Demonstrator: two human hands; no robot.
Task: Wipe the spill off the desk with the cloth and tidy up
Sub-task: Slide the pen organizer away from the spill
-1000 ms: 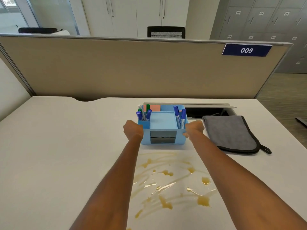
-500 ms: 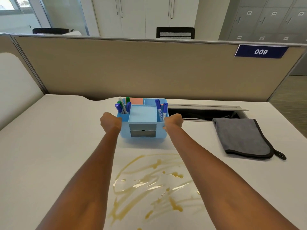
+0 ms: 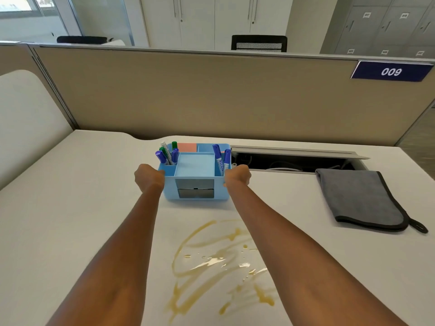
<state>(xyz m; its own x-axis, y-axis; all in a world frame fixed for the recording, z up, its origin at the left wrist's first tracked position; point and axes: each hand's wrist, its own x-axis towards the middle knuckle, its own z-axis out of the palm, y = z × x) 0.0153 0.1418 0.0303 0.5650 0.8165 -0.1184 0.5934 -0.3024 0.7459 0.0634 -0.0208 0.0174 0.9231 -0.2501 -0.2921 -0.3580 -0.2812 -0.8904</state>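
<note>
A light blue desk organiser (image 3: 195, 169) with blue and green markers and a pink pad stands on the white desk (image 3: 82, 208), near the back. My left hand (image 3: 148, 178) grips its left side and my right hand (image 3: 237, 177) grips its right side. A yellow-brown smeared spill (image 3: 219, 264) lies on the desk in front of the organiser, between my forearms. A grey cloth (image 3: 360, 198) with a black edge and a loop lies flat to the right, apart from both hands.
An open cable slot (image 3: 289, 158) with a raised lid runs along the desk's back edge, right of the organiser. A beige partition (image 3: 211, 97) with a blue 009 sign closes off the back. The desk's right edge is past the cloth.
The organiser, held by both hands, has shifted left away from the cloth and the cable slot. The view has turned with it, so the cloth and spill now lie further right.
</note>
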